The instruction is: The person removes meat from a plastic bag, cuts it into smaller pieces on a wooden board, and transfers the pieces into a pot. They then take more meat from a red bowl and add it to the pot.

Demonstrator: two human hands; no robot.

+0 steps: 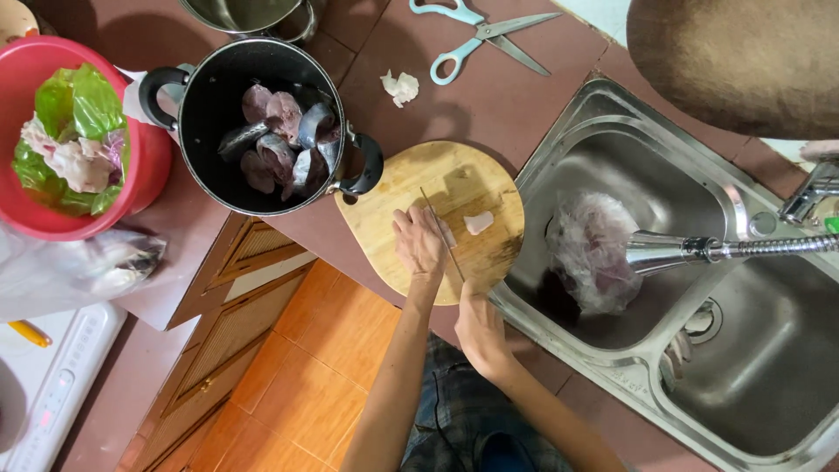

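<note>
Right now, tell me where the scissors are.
The scissors lie on the brown counter at the top of the head view, beyond the round wooden cutting board, between the black pot and the sink.

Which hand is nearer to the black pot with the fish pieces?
Left. The left hand lies on the cutting board, just beside the black pot. The right hand holds the knife at the board's near edge, farther away.

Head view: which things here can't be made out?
- What left hand presses on the cutting board: hidden under its fingers.
- Knife handle: hidden inside right hand.
- Contents of plastic bag in the sink: blurred by wrinkled film.
- Second pot: cut by top edge.
</note>
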